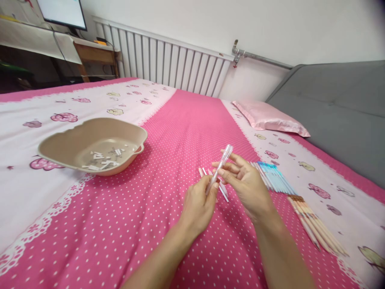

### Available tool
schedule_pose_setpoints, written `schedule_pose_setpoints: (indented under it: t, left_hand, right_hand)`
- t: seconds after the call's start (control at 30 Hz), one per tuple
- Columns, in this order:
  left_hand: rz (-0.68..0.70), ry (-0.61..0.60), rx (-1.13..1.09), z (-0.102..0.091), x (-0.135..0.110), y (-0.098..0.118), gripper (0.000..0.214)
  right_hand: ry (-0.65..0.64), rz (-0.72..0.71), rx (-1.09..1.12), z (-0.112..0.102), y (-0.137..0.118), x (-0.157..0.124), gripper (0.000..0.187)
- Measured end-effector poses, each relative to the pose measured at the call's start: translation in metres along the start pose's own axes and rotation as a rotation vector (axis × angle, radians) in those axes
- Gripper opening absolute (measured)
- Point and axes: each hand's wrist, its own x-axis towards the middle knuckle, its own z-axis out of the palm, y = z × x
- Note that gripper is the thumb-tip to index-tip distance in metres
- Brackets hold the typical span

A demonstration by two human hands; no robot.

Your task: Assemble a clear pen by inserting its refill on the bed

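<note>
Pale, see-through pen [223,161] held up above the bed [150,224], between the two hands. Left hand [199,204] at its near, lower end, thumb and fingers closed on it. Right hand [247,181] just beside the upper stretch, fingers partly curled, thumb at the shaft; cannot tell if they grip. Long axis slants from the left fingers up, away and rightward; wider clear end points toward the headboard side of the wall [264,28].

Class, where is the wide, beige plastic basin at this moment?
In the head view, the beige plastic basin rests at left on the pink-and-white fabric bedspread, left of the person's left hand, with small white pieces inside.
</note>
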Motion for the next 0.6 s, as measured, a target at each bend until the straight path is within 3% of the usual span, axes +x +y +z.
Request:
schedule_pose_setpoints:
  t: [0.6]
  left_hand:
    - [0.014, 0.0, 0.0, 0.0007, -0.0003, -0.0018, 0.025]
  right_hand:
    - [-0.018, 0.072, 0.024, -0.0001, -0.0031, -0.001, 0.048]
